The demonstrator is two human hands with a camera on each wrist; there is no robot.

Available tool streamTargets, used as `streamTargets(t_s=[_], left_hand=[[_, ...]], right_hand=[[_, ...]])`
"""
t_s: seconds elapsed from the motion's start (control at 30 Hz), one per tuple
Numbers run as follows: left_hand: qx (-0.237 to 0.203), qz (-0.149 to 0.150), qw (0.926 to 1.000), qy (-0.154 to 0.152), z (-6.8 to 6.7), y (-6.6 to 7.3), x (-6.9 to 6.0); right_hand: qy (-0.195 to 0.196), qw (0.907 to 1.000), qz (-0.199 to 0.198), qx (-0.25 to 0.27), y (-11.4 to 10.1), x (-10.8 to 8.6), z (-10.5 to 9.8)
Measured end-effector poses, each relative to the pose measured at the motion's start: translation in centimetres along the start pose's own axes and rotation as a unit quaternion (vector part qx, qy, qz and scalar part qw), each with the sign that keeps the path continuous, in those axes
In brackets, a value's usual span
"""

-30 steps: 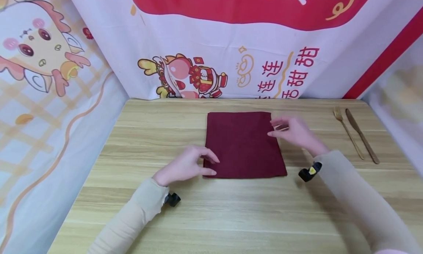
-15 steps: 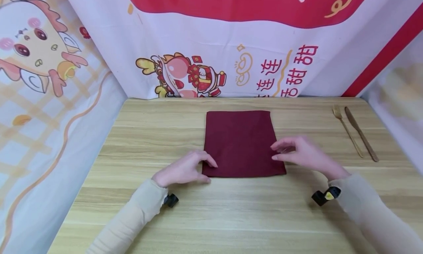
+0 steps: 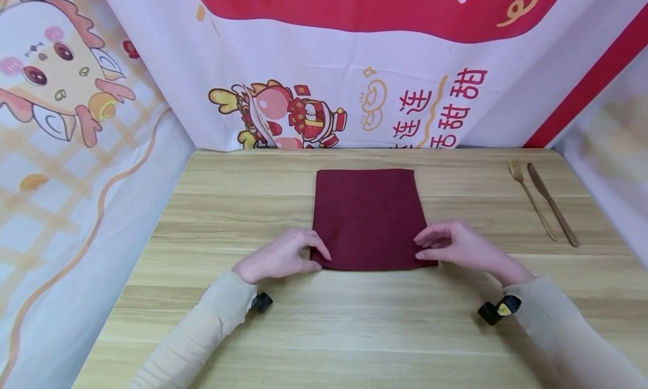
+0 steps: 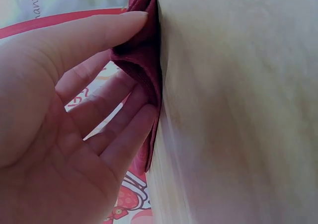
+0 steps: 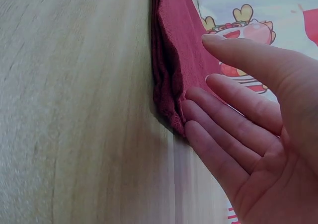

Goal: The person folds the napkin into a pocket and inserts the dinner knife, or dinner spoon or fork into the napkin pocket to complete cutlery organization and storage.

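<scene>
A folded burgundy cloth napkin (image 3: 369, 215) lies on the wooden table, its stacked layers showing along the edge in the right wrist view. My left hand (image 3: 286, 255) is at its near-left corner. In the left wrist view, the napkin (image 4: 141, 60) rises in a small fold between the thumb and the fingers, which pinch it. At the napkin's right side, close to the near-right corner, is my right hand (image 3: 466, 248). Seen from the right wrist, its loosely extended fingers (image 5: 213, 152) touch the napkin's side while the thumb stands apart above it.
A gold fork (image 3: 531, 198) and a gold knife (image 3: 553, 203) lie side by side at the table's right. Bare wood (image 3: 354, 327) shows in front of the napkin. Printed cloth backdrops (image 3: 304, 57) hang behind and at the sides.
My right hand has come down along the napkin's right side toward the near corner. My left thumb has drawn in to the near-left corner, where the cloth now bunches slightly.
</scene>
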State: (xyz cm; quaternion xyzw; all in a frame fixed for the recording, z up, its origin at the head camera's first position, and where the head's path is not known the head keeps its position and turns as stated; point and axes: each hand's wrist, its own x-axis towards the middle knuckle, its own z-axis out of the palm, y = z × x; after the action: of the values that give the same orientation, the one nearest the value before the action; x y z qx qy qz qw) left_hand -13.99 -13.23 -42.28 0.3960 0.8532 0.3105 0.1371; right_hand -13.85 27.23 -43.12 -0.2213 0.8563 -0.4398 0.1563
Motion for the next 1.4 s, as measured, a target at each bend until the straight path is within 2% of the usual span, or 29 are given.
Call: streamTargets(t_s=[0.3,0.63,0.8,1.03,1.4], left_hand=[[-0.035,-0.014,0.9987,0.033,-0.3,-0.1,0.2],[-0.043,-0.034,0.9964,0.064,-0.1,-0.7,0.4],[-0.056,-0.041,0.9941,0.084,-0.3,-0.5,0.4],[-0.045,-0.042,0.9924,0.107,-0.6,-0.5,0.4],[-0.063,-0.046,0.9884,0.131,-0.7,-0.5,0.4]], right_hand=[[-0.002,0.9998,0.01,-0.018,-0.1,0.0,0.2],[0.009,0.9973,-0.014,-0.072,-0.6,0.1,0.9],[0.011,0.996,-0.012,-0.088,-0.8,0.1,1.2],[0.02,0.9923,-0.011,-0.122,-0.9,0.3,1.6],[0.036,0.9885,-0.05,-0.138,-0.4,0.0,1.5]])
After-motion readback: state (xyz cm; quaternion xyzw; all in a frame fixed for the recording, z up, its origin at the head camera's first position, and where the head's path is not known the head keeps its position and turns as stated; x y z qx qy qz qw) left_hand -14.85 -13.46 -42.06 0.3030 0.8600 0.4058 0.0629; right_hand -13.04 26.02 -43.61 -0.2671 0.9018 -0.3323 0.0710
